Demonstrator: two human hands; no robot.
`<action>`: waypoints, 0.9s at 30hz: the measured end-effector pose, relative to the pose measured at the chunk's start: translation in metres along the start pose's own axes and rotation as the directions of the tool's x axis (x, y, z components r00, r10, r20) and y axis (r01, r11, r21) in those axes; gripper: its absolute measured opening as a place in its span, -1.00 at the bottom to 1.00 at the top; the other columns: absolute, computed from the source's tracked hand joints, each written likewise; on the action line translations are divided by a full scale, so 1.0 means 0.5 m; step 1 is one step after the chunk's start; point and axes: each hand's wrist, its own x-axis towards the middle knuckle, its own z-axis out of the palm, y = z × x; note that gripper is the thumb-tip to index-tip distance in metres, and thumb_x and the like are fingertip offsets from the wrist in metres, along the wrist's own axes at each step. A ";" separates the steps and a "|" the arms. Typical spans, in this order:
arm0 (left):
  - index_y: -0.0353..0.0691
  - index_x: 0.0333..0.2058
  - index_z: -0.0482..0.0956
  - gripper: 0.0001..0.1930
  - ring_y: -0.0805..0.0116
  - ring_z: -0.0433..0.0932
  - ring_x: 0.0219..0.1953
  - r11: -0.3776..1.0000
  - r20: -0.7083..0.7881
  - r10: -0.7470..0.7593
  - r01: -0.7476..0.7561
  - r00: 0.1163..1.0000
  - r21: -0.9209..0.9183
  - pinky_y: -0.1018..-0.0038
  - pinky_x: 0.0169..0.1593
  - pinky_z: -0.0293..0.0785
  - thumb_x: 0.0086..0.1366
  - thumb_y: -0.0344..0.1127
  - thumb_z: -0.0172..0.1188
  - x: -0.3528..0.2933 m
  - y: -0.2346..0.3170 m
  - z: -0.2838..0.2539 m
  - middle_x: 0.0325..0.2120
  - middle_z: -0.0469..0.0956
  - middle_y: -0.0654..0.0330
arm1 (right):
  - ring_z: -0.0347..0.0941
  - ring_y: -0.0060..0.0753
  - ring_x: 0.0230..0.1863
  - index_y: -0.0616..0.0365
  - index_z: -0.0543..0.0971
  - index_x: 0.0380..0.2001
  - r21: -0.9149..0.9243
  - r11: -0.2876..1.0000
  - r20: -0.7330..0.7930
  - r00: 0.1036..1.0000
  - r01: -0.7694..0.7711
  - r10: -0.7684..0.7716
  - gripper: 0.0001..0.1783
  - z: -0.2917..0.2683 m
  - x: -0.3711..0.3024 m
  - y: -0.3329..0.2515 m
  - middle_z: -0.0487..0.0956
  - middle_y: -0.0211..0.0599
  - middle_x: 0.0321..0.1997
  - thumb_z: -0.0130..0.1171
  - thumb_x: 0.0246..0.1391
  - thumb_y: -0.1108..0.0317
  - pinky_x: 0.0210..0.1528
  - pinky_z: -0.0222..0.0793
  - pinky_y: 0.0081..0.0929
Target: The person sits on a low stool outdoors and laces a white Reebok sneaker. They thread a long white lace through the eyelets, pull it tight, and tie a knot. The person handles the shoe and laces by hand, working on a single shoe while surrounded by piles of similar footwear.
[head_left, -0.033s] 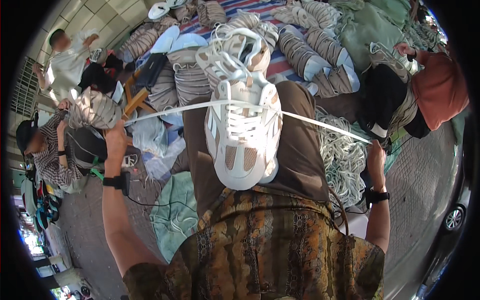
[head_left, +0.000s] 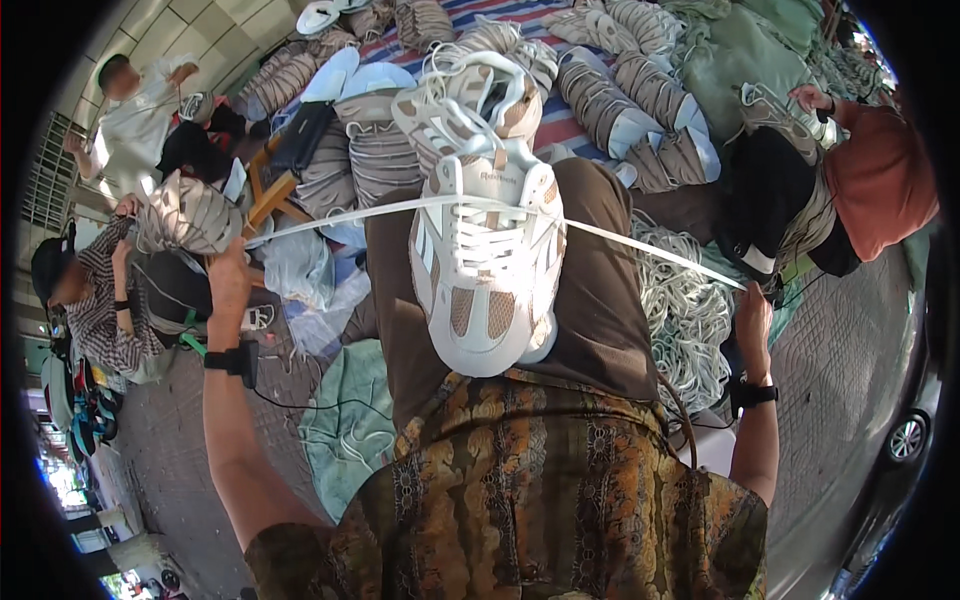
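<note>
white-and-tan sneaker [head_left: 487, 270] sits over the lap between the brown-trousered knees [head_left: 600, 270], toe pointing back at the wearer, roughly midway between the two hands and well apart from both. left grip [head_left: 230, 285] is pinched on one side of a flat white lace [head_left: 390, 208], right grip [head_left: 753, 318] is clamped on the other, so the lace stretches pretty much taut out both ways from the top of the lacing (lower rows are crisscrossed already). big heap of white laces [head_left: 685, 320] between the right knee and right grip, more sneakers [head_left: 480, 90] piled just beyond the tongue.
</note>
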 end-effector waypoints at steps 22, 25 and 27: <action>-0.27 -0.14 0.54 -0.76 -0.27 0.55 -0.19 0.929 0.107 -0.364 0.369 0.925 -0.022 -0.03 -0.14 0.42 0.32 -0.37 -0.07 -0.078 -0.126 0.072 -0.34 0.57 -0.26 | 0.41 -0.73 -0.31 0.21 0.54 -0.27 0.976 0.218 0.071 0.924 0.014 -0.377 -0.92 -0.027 0.093 -0.645 0.54 -0.52 -0.33 0.10 0.22 0.60 -0.24 0.34 -0.68; -0.27 -0.15 0.53 -0.76 -0.29 0.55 -0.21 0.925 0.096 -0.367 0.374 0.925 -0.067 -0.03 -0.16 0.42 0.32 -0.37 -0.08 -0.097 -0.120 0.084 -0.35 0.57 -0.26 | 0.42 -0.70 -0.34 0.21 0.54 -0.29 0.948 0.306 0.040 0.919 0.088 -0.391 -0.85 -0.008 0.094 -0.665 0.54 -0.49 -0.36 0.04 0.14 0.67 -0.25 0.37 -0.65; -0.26 -0.16 0.53 -0.77 -0.31 0.54 -0.24 0.918 0.067 -0.369 0.374 0.927 -0.134 -0.03 -0.18 0.42 0.31 -0.37 -0.08 -0.099 -0.102 0.088 -0.38 0.56 -0.26 | 0.43 -0.65 -0.36 0.20 0.54 -0.30 0.903 0.382 -0.033 0.919 0.196 -0.394 -0.84 0.005 0.099 -0.667 0.54 -0.44 -0.38 0.07 0.11 0.66 -0.28 0.39 -0.61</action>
